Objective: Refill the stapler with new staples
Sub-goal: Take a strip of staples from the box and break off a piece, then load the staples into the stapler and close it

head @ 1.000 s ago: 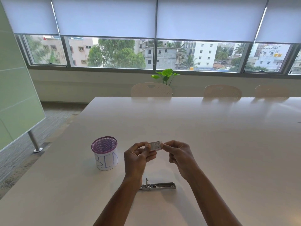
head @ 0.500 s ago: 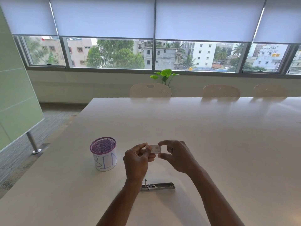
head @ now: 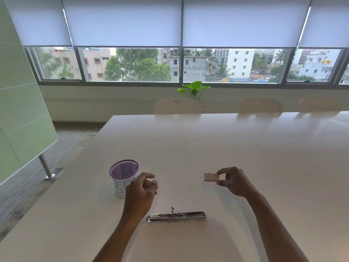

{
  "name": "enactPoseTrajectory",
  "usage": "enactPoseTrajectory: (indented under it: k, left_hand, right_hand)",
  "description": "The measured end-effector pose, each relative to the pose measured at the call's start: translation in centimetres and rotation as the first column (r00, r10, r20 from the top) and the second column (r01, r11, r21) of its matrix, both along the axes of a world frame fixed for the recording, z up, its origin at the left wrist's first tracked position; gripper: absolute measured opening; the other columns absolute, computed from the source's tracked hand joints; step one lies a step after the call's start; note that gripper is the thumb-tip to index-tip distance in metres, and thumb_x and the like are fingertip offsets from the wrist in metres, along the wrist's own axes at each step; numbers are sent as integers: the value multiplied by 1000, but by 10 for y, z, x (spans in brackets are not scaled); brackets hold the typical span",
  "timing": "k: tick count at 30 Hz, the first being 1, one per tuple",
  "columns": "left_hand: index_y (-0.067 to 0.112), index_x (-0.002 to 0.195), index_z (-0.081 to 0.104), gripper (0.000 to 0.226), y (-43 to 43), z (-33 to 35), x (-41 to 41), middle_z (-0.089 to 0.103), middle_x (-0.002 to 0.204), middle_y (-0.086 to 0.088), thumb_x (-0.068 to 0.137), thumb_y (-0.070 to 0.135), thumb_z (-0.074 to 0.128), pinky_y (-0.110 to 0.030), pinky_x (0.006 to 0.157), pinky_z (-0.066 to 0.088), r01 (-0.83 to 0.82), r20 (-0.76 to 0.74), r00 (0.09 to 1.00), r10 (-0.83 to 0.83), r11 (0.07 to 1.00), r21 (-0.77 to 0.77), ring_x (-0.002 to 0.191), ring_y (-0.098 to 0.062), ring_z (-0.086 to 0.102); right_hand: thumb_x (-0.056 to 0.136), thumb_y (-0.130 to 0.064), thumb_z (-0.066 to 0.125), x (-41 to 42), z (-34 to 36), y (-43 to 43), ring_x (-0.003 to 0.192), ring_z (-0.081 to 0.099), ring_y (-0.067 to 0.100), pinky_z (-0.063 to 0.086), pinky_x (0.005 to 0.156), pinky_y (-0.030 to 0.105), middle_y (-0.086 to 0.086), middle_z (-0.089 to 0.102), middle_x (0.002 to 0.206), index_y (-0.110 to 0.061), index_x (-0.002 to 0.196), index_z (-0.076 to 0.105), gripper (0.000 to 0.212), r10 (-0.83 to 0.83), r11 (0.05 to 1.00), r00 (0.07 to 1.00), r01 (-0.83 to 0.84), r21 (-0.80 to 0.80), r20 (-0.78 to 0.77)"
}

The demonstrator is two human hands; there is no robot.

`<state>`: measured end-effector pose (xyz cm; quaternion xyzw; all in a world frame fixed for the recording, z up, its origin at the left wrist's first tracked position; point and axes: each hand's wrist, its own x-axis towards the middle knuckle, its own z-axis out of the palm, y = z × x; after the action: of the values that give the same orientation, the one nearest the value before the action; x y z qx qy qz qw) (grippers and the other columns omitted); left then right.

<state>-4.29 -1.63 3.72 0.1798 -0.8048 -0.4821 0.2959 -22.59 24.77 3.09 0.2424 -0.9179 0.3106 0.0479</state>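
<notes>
The metal stapler (head: pixel 175 216) lies opened flat on the white table (head: pixel 226 148), close in front of me and between my arms. My right hand (head: pixel 233 182) pinches a small tan staple box (head: pixel 211 177) by its right end and holds it just above the table, to the right of and beyond the stapler. My left hand (head: pixel 142 191) hovers beside the bin with its fingers curled and its fingertips pinched. Something small and pale may sit between them; I cannot tell what.
A white cup-shaped bin (head: pixel 123 176) with a purple mesh rim stands just left of my left hand. Chairs (head: pixel 177 105) line the table's far side, with a green plant (head: pixel 194 88) behind them. A glass partition (head: pixel 22 120) stands at the left.
My hands have separated. The right hand carried the staple box to the right, and the left hand moved left and down toward the bin. The stapler has not moved.
</notes>
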Motion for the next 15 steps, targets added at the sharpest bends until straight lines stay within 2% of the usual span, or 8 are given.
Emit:
enactPoseTrajectory:
  k: [2,4,5,9,12,15]
  left_hand:
    - [17,89,69,9,-10,-7,12,73,70,0,84,10,68,-27,67,58,-9,44,999,14,994,-106,67,-12,71]
    - [20,86,70,11,-16,-15,22,70,68,6,82,11,72,-12,62,49,3,72,997,10,983,-186,68,-4,67]
    - [21,86,70,12,-19,-19,27,69,68,7,81,11,73,-9,62,47,18,87,996,-1,980,-198,67,-1,65]
    - [22,86,69,16,-27,-38,41,68,68,3,79,10,75,-7,62,46,88,148,987,-61,980,-179,69,-3,63]
    - [25,88,69,18,-35,-43,43,69,75,2,79,11,76,-9,66,48,133,170,979,-112,984,-116,73,-6,65]
    - [25,93,69,17,-42,-45,42,71,80,1,82,14,75,-11,70,49,196,178,967,-184,979,-54,79,-12,67]
  right_hand:
    - [71,-17,81,-5,-9,3,52,45,5,36,54,24,-11,45,50,-21,96,76,26,6,999,999,-7,41,36]
    - [72,-20,81,-10,-15,4,60,50,13,36,57,26,-12,48,54,-22,96,76,24,10,997,998,-15,74,68]
    - [72,-22,81,-12,-17,5,63,51,14,36,59,27,-11,50,57,-22,97,76,25,12,996,996,-19,83,83]
    - [73,-25,81,-18,-19,7,63,51,10,37,61,26,-12,52,60,-19,102,75,31,14,995,994,-25,96,110]
    - [72,-23,82,-18,-18,8,63,52,14,36,59,26,-11,51,59,-15,105,73,35,13,995,993,-24,97,114]
    - [72,-21,81,-18,-19,9,54,47,4,33,52,14,-10,49,56,-17,101,74,30,26,995,993,-37,91,117]
